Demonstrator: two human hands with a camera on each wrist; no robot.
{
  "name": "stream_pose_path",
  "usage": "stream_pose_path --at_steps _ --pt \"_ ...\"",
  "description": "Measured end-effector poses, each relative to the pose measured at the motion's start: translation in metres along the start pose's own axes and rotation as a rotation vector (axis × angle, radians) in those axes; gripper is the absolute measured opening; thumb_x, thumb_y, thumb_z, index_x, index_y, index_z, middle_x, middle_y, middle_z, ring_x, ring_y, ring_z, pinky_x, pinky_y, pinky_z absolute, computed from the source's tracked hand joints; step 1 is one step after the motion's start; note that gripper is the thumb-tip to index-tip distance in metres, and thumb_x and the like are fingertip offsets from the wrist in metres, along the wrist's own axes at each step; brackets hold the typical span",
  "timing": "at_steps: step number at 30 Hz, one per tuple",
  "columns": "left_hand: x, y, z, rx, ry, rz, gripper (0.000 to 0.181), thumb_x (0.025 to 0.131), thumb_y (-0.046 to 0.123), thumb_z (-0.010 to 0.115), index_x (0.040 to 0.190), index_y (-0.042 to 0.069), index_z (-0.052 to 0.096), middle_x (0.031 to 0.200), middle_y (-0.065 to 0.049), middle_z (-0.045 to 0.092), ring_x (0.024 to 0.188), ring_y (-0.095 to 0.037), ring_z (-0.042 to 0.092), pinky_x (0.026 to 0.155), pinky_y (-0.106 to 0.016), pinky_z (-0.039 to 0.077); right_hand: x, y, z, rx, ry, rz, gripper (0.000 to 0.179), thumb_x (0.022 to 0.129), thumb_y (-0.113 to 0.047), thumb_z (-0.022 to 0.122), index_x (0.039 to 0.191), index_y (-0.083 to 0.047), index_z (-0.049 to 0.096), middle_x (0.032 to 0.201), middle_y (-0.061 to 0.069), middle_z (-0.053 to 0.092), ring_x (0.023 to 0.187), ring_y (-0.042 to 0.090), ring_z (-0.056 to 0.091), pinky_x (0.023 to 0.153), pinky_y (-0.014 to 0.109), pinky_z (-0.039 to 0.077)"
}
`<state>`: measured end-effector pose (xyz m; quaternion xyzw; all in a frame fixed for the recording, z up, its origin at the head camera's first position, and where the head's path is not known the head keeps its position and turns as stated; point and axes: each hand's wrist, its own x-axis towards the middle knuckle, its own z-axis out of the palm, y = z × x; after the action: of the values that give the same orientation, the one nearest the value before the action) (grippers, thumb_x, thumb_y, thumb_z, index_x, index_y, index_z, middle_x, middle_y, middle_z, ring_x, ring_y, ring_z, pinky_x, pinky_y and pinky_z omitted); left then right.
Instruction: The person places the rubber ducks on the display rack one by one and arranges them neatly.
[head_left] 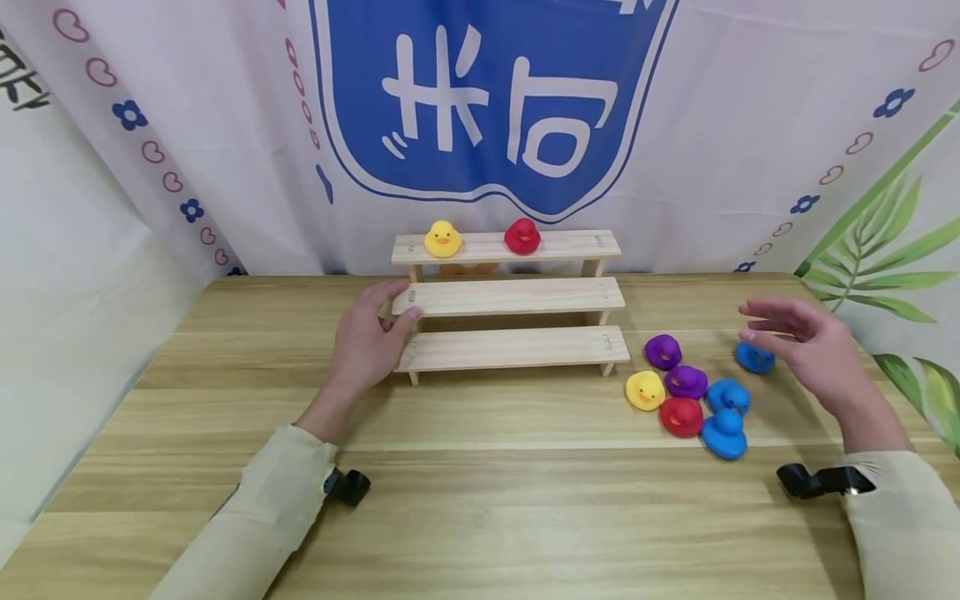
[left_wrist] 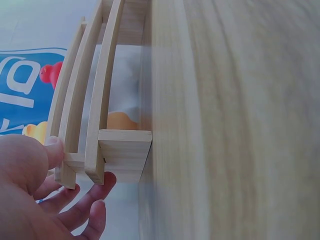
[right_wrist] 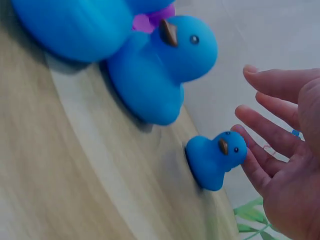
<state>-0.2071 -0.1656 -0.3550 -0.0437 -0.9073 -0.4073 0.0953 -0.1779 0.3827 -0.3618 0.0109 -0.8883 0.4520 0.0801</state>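
Observation:
A three-step wooden shelf (head_left: pixel 517 296) stands at the back of the table. My left hand (head_left: pixel 370 333) grips the left end of its middle step, thumb over the plank; the left wrist view shows fingers (left_wrist: pixel 85 207) around the plank ends. On the top step sit a yellow duck (head_left: pixel 443 240) and a red duck (head_left: pixel 522 237). At the right, my right hand (head_left: pixel 813 350) hovers with fingers spread beside a lone blue duck (head_left: pixel 753 357). In the right wrist view that duck (right_wrist: pixel 212 157) overlaps the fingertips, and nothing lies in the palm.
Left of the lone duck cluster two purple ducks (head_left: pixel 663 352), a yellow duck (head_left: pixel 645 391), a red duck (head_left: pixel 682 417) and two blue ducks (head_left: pixel 724 434). Behind the table hangs a printed curtain (head_left: pixel 697 150). Something orange (left_wrist: pixel 121 120) shows behind the shelf.

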Motion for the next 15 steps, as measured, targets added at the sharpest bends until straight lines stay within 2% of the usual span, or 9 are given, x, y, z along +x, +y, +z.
stream_pose_path --at_steps 9,15 --pt "0.000 0.001 0.000 0.018 0.006 0.004 0.051 0.107 0.029 0.065 0.155 0.012 0.055 0.161 -0.014 0.052 0.087 -0.025 0.065 0.074 -0.031 0.052 0.000 0.015 -0.007 -0.098 -0.073 0.035 0.056 0.098 -0.028 0.079 0.144 -0.005 0.060 0.114 -0.038 0.063 0.107 -0.014 0.056 0.081 0.002 0.046" --pt "0.000 0.001 0.000 0.015 0.007 -0.001 0.051 0.107 0.029 0.065 0.155 0.013 0.055 0.161 -0.013 0.052 0.085 -0.024 0.064 0.073 -0.030 0.051 0.001 0.020 -0.005 -0.160 -0.146 0.125 0.064 0.095 -0.041 0.080 0.145 -0.008 0.059 0.112 -0.038 0.059 0.105 -0.013 0.048 0.080 0.005 0.042"
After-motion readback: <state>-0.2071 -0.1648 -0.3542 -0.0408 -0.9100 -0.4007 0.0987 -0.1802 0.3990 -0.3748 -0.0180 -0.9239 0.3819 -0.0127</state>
